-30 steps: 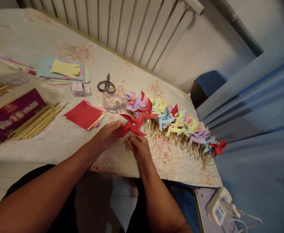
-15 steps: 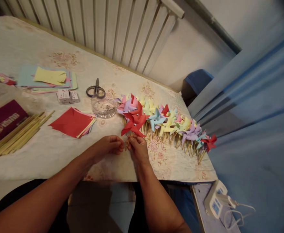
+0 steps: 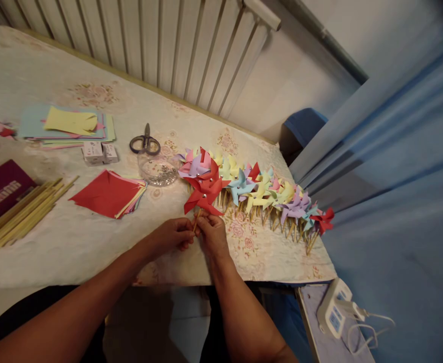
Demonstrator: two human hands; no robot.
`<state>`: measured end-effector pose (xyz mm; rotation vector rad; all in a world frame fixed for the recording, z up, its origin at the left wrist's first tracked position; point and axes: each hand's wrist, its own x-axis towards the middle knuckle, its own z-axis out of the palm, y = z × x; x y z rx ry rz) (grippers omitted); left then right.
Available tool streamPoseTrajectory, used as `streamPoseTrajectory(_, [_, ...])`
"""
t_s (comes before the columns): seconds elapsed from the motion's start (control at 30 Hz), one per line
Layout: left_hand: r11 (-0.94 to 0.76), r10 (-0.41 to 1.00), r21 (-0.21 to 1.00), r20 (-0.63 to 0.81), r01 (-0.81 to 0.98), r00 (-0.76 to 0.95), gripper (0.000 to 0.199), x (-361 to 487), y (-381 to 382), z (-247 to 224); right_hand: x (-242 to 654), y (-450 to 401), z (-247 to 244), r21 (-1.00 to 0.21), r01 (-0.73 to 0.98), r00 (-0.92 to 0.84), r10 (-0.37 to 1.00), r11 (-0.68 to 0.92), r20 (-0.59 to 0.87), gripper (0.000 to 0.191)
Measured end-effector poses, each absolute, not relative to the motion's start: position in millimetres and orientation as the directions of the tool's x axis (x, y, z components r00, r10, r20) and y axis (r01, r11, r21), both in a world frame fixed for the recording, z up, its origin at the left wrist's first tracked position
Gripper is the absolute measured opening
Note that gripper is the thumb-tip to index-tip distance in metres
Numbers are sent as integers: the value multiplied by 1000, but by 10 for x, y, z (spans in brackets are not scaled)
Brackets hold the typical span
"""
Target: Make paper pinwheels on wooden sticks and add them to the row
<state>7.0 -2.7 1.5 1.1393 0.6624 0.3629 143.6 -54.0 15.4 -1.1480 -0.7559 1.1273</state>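
A red paper pinwheel [image 3: 204,195] on a thin wooden stick is upright before me, its blades overlapping the front of a row of finished pinwheels. My right hand [image 3: 212,233] pinches its stick just below the blades. Curled fingers of my left hand [image 3: 178,234] meet the stick's lower part from the other side; the exact contact is partly hidden. The many-coloured pinwheels [image 3: 261,194] stretch away to the right, sticks toward me. Left of my hands lies a stack of notched paper squares [image 3: 106,193], red on top. A clear round dish [image 3: 160,171] holds small metal fasteners.
Black scissors [image 3: 144,143] lie behind the dish. Two small white boxes [image 3: 99,153] stand before layered coloured paper [image 3: 32,123]. Wooden sticks [image 3: 26,214] rest by a maroon box [image 3: 4,189] at left. A power strip [image 3: 334,307] sits beyond the table's right corner.
My left hand has moved right to the pinwheel's stick, closing the gap. The right hand keeps its hold. The whole view has shifted slightly.
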Motion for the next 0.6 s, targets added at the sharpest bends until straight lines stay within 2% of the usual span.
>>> streamPoseTrajectory(0.3, [307, 645, 950, -250, 55, 722, 14, 89, 6, -47, 1429, -530, 130, -971, -238, 347, 935, 12, -74, 19])
streamPoseTrajectory(0.6, [287, 676, 956, -244, 57, 695, 14, 99, 13, -16, 1412, -538, 177, -984, -175, 344, 934, -31, -91, 19])
